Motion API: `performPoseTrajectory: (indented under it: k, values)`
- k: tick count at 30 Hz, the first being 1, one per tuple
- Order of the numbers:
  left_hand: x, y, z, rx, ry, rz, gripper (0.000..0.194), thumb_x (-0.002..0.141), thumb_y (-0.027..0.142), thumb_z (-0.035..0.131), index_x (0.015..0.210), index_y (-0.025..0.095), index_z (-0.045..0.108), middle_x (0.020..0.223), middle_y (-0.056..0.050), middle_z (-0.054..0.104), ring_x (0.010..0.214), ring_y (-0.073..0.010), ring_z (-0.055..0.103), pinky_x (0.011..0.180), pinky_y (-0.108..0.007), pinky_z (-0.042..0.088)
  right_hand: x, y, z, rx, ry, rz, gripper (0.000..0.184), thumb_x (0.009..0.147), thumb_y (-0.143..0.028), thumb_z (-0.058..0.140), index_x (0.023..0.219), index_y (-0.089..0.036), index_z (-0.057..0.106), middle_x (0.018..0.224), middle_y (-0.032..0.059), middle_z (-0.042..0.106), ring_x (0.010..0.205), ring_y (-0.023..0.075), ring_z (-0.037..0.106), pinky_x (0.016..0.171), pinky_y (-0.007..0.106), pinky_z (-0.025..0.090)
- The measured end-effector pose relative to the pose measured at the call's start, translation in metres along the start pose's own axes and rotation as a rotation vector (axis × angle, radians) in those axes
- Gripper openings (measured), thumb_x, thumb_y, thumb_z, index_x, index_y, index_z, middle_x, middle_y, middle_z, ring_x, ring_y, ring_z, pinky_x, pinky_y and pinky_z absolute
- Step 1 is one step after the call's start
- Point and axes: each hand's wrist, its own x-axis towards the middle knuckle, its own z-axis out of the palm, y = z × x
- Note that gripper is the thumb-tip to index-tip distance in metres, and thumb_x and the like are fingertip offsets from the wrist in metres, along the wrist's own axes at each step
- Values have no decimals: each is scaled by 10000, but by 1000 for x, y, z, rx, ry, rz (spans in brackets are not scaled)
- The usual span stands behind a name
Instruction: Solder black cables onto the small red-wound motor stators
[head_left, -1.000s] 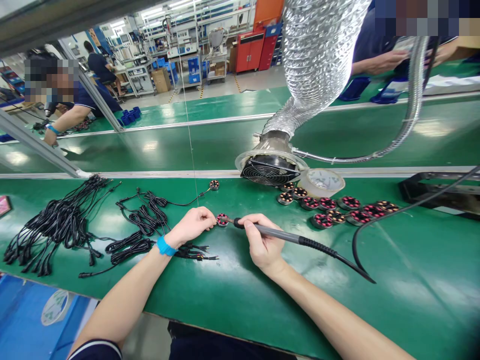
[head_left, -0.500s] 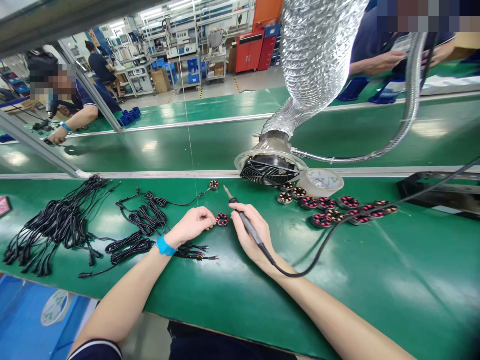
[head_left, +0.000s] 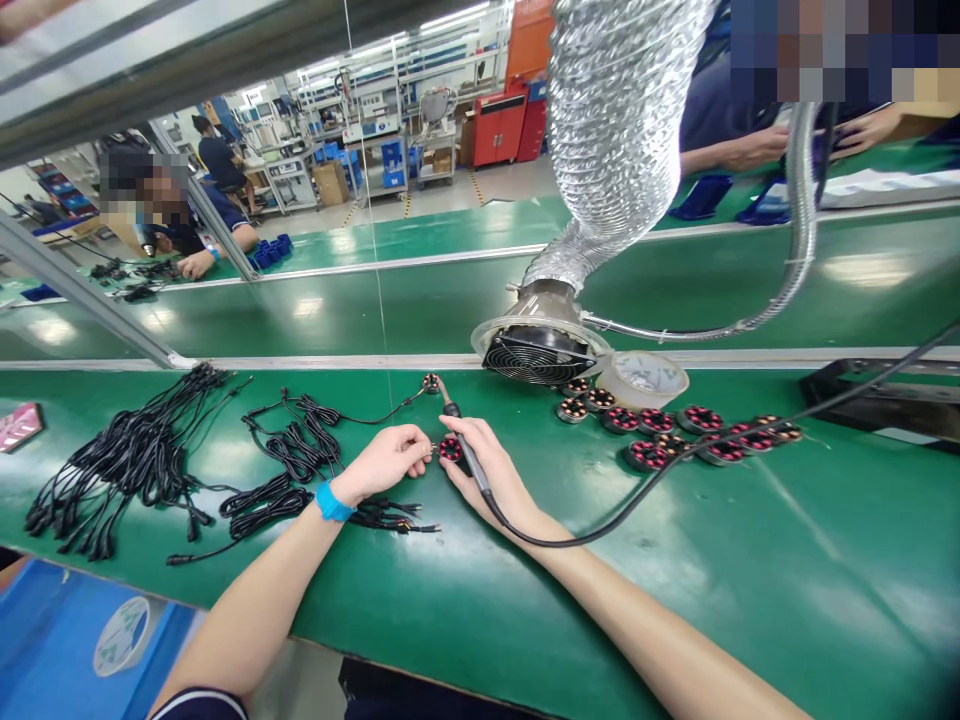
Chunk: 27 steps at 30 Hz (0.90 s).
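Head view: right hand [head_left: 493,478] grasps a soldering iron [head_left: 472,460] pen-fashion, tip angled toward the far side of the green bench [head_left: 675,610]. Left hand [head_left: 386,463], blue wristband [head_left: 334,502] below it, has thumb and fingers pinched together at the left edge of the near stator [head_left: 451,449] — cannot tell what is between them. That stator, red-wound, is on the bench between the 2 hands. Far stator [head_left: 430,383], 1 black cable running left from it, sits just beside the iron's tip; contact not clear. Left: coiled cables [head_left: 270,512], then a larger cable bundle [head_left: 135,470]. Right: grouped stators [head_left: 701,418] near a translucent round tub [head_left: 645,378]. Beyond: extractor fan [head_left: 536,356] on a silver duct [head_left: 615,110].
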Motion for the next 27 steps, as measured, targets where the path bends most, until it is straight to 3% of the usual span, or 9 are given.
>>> performPoseTrajectory:
  k: [5,11,18,21,27]
  values:
    - [-2,5,0,74,44,-6,244,848,390,558,808,150,574,558,42,520,520,-92,444,553,-222,339,0,2,-2,-23,30,25,476,854,-139,578,1306,-261,490,1145,76,532,951,196,637,870,341,545]
    - [-1,9,-2,-52,56,-74,241,719,362,666,758,136,595,624,20,572,524,-78,437,518,-218,289,-1,5,-1,-34,39,64,483,846,-130,591,1299,-263,487,1132,70,508,956,197,618,897,361,532]
    - [5,-2,-8,-171,39,-68,248,704,364,676,718,121,629,613,17,574,457,-45,345,463,-216,208,-1,-1,-3,-35,38,57,448,845,-137,594,1262,-264,490,1112,67,515,933,200,630,869,357,544]
    - [6,-1,-5,-106,91,-89,240,676,352,711,704,118,664,554,31,538,472,-57,374,472,-212,236,-2,-1,-3,-41,41,48,458,842,-135,599,1267,-267,492,1115,66,517,938,199,630,875,354,544]
    - [6,-2,0,-77,148,-80,266,643,356,766,717,106,711,634,-28,665,581,-112,531,593,-239,397,-3,1,-2,-20,22,50,488,837,-136,603,1288,-279,483,1127,67,525,948,206,630,892,371,545]
